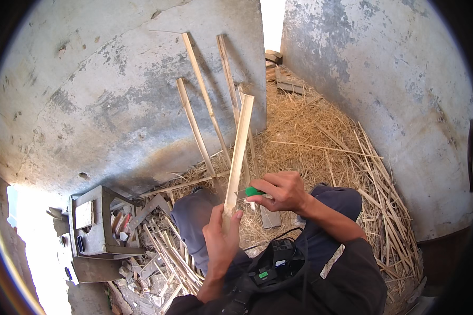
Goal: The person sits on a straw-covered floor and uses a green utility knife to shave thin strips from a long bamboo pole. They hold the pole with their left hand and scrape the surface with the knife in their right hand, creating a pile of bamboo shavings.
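Note:
My left hand [219, 239] is closed around the lower end of a split bamboo piece [240, 139]. The piece rises upward and leans slightly right, its pale hollow side showing. In my right hand [285, 190] is a tool with a green handle [254, 191]; my fingers are wrapped round the handle. A thin, short tip points left from it, close beside the bamboo just above my left hand. Whether the tip touches the bamboo, and what shape it has, is too small to tell. Both hands are between my knees.
Several bamboo strips [197, 128] lean on the grey wall [115, 79] ahead. A wooden stool [97, 226] lies on its side at left. Shavings [305, 126] cover the floor, with long strips [378, 199] piled at right. A black device [279, 262] hangs at my chest.

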Available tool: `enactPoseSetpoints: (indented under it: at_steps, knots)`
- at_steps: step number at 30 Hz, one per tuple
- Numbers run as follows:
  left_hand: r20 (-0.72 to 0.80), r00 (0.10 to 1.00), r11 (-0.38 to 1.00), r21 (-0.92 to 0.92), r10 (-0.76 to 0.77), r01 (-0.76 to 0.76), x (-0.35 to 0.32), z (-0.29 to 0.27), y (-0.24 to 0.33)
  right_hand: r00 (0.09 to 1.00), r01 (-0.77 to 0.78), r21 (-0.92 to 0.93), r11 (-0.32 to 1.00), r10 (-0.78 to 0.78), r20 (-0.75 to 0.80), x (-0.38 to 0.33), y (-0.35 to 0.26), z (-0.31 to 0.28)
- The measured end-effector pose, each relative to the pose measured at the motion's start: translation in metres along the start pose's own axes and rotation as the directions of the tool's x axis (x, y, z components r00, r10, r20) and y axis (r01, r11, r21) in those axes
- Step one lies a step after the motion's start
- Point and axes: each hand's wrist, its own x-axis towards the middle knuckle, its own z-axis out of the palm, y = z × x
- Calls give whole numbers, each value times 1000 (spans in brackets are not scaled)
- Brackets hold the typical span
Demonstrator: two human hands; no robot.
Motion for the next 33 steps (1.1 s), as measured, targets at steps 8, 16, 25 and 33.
enactPoseSetpoints:
  at_steps: [8,16,25,33]
  knots:
    - [40,999,999,-2,-35,35,-9,0,-2,989,-90,-22,996,87,-121,6,23,-6]
    - [62,997,999,-5,-50,51,-13,-4,-1,984,-151,-41,988,146,-106,10,25,-13]
    - [164,983,997,21,-77,74,-38,-9,-13,883,-390,-31,920,364,-297,12,79,-28]
    - [221,961,974,-117,-166,195,-36,-21,-26,771,-573,144,807,590,-242,12,101,-55]
